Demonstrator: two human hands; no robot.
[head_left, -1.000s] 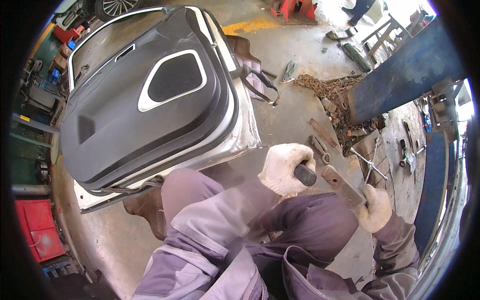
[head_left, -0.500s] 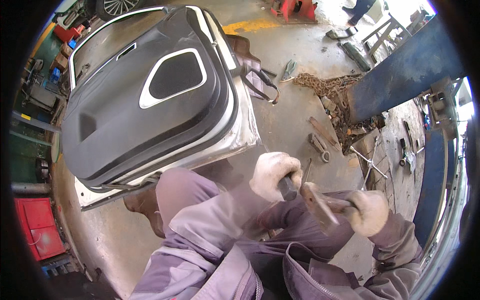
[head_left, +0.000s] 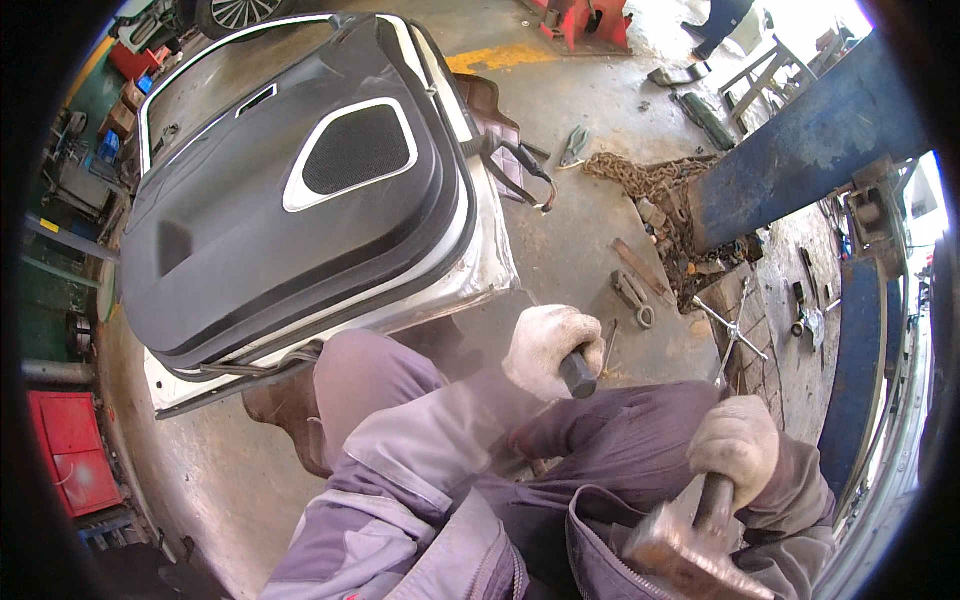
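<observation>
My left hand [head_left: 552, 352], in a white work glove, is closed round a dark hexagonal steel bar [head_left: 578, 375], like a chisel or punch. Its blunt end sticks out towards me; the far end is mostly hidden by the glove. That hand is close to the near right corner of a white car door [head_left: 495, 262], which lies flat with its black trim panel [head_left: 250, 250] facing up. Low on the right, my gloved right hand [head_left: 735, 445] grips the handle of a hammer [head_left: 690, 555]. The worn, rusty hammer head hangs near my jacket, apart from the bar.
Pliers [head_left: 574, 146], a rusty chain [head_left: 640, 175], a clamp-like tool [head_left: 633, 300] and a cross wrench [head_left: 735, 328] lie on the floor to the right. A blue post [head_left: 800, 165] slants in there. A red cabinet [head_left: 75, 452] stands at the left.
My right hand has swung the hammer down and back towards my body, away from the bar's end. The left hand keeps hold of the bar in nearly the same place.
</observation>
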